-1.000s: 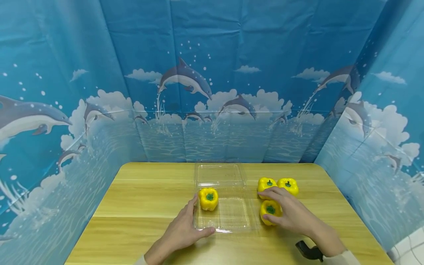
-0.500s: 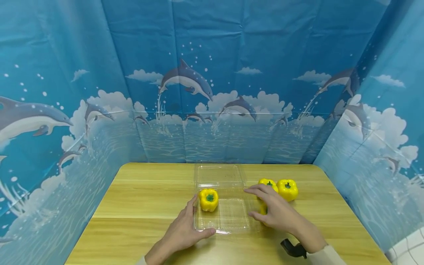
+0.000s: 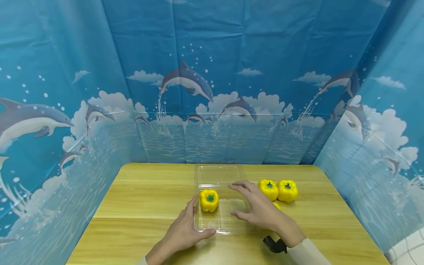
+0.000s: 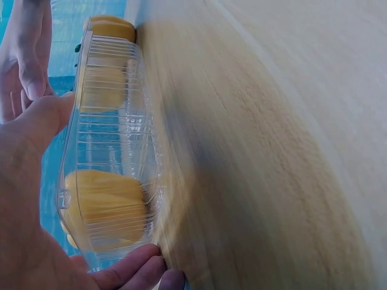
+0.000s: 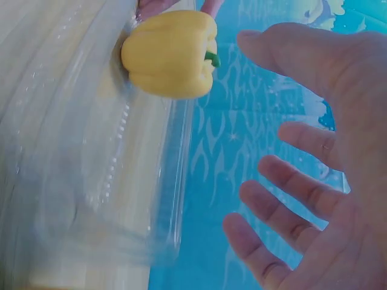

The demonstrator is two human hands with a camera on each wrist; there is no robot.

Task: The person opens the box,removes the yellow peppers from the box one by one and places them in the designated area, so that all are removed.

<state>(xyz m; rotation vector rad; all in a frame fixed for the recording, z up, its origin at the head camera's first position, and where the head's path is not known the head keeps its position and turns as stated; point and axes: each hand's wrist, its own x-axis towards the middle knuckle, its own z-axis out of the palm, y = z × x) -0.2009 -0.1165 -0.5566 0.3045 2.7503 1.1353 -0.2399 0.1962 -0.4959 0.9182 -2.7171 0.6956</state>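
Observation:
A hinged clear plastic clamshell container point(image 3: 207, 222) lies open on the table, its lid point(image 3: 218, 173) folded back. One yellow bell pepper point(image 3: 208, 200) sits upright in the left part of its base. My left hand point(image 3: 182, 230) holds the base's near-left corner, thumb along the front and fingers at the left side. Above the base's right part hovers my right hand point(image 3: 256, 206), fingers spread and holding nothing, as the right wrist view point(image 5: 314, 181) also shows. Two yellow bell peppers stand to its right, the nearer one point(image 3: 267, 190) beside the farther one point(image 3: 287, 191). Another pepper point(image 3: 276, 205) is mostly hidden behind this hand.
The wooden table point(image 3: 142, 200) carries everything. A blue curtain point(image 3: 212, 140) printed with dolphins hangs behind and at both sides. Under my right wrist a black curved piece point(image 3: 275, 244) projects.
From beside the nearest pepper on the right, my right hand has moved left over the container. That pepper has stayed on the table. My left hand has not moved.

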